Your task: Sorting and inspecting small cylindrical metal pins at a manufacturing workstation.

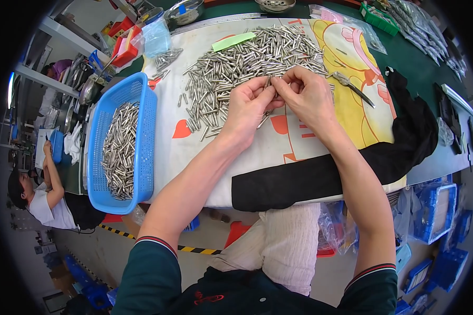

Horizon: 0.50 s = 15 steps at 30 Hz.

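In front of the pile of small silver metal pins [215, 84], my left hand [249, 105] and my right hand [307, 97] meet, fingertips pinched together. A small metal pin [268, 82] shows partly between them; the fingers cover the rest of it. The loose pins spread over a printed white and yellow cloth [194, 163] under my hands. To the left stands a blue perforated basket [146, 142] holding many more of these pins [122, 152].
Pliers [352, 89] lie right of the pile. A black cloth sleeve [294, 181] runs along the near edge and up the right side. A green paper strip [233, 41] rests on the pins. Red bins [126, 50] stand far left; another person [47, 194] works at left.
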Motion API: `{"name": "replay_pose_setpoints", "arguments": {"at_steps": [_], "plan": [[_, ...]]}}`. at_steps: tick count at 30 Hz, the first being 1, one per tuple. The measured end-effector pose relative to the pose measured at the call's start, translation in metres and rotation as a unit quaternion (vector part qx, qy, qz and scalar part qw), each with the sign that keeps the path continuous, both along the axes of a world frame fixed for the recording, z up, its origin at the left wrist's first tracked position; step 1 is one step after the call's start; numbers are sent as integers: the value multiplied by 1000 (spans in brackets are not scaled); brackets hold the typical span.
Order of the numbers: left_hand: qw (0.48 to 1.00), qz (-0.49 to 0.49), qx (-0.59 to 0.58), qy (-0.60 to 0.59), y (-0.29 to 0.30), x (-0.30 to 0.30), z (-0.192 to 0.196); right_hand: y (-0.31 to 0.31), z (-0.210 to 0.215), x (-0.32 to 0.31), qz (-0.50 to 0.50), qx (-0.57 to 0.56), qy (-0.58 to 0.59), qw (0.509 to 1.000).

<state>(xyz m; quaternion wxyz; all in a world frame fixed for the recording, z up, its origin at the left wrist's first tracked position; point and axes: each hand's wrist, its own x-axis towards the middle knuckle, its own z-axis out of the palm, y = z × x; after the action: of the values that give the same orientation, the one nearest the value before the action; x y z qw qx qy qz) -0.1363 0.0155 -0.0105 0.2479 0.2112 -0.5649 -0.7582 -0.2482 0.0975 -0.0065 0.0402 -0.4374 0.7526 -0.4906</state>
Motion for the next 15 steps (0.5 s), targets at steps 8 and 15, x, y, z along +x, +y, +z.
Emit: {"name": "replay_pose_setpoints", "arguments": {"at_steps": [8, 15], "plan": [[1000, -5, 0, -2, -2, 0, -2, 0, 0, -1, 6, 18, 6, 1000], [1000, -20, -12, -19, -2, 2, -1, 0, 1, 0, 10, 26, 14, 1000]]}}
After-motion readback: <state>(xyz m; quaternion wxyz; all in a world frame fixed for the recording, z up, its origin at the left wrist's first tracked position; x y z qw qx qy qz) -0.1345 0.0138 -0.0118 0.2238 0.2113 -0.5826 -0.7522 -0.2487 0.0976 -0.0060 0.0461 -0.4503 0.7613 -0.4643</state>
